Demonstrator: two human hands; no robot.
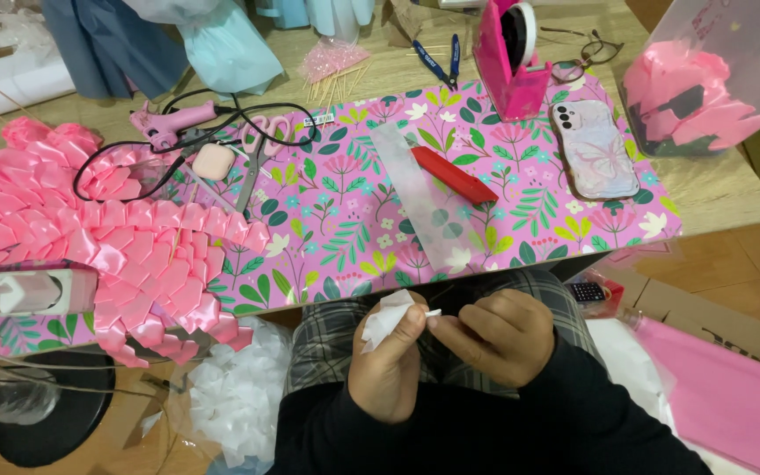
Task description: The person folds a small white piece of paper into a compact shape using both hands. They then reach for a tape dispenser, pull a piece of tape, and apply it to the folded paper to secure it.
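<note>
head view: left hand (389, 352) pinches a folded piece of white ribbon (386, 318) over the lap, below the worktop's (732, 198) near edge. right hand (496, 334) is curled, fingertips gripping the ribbon's small white tip between the two hands.

on the worktop a floral pink wrapping sheet (345, 229) lies flat. on it: a translucent strip (424, 198) with a red flat bar (453, 174) lying across it, a phone in a pastel case (593, 148) to the right, a pink tape dispenser (510, 62) at the far edge. left side: a pink folded-ribbon piece (90, 237), a pink glue gun (169, 123), scissors (257, 158). far right: a clear bag of pink petals (697, 88). a bag of white ribbon pieces (239, 387) sits beside the left knee.
</note>
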